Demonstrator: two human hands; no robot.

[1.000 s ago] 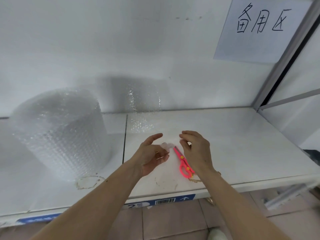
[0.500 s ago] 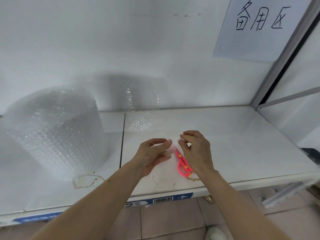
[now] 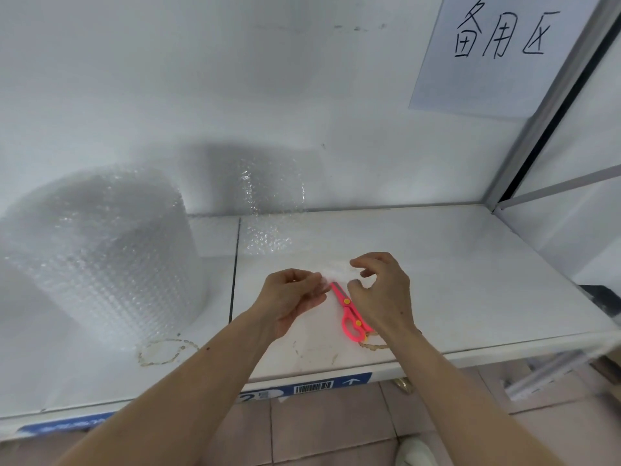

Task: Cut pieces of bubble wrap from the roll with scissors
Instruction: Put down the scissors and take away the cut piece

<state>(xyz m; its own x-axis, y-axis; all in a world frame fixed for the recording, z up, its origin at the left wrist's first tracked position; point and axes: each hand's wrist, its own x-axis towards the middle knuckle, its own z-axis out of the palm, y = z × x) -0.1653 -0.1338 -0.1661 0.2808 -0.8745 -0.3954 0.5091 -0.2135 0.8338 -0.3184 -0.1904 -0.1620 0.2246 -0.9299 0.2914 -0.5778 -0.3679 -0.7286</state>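
**Small bubble wrap piece held between both hands above the scissors**

While your left hand (image 3: 292,297) curls its fingers and thumb round one end of a small piece of bubble wrap (image 3: 337,271), your right hand (image 3: 381,294) pinches the other end with bent fingertips, so the piece spans the gap between them, lifted above the bench (image 3: 470,280). Just below it the pink scissors (image 3: 349,314) lie flat on the bench near its front edge, blades toward the back wall, handles toward you and partly hidden under your right wrist. Farther back, another sheet of bubble wrap (image 3: 268,210) leans against the wall at the back edge and bends onto the surface. Your big bubble wrap roll (image 3: 100,253) stands upright on the left part of the bench, well apart from your hands. A handwritten paper sign (image 3: 497,52) hangs on the wall toward the back right corner
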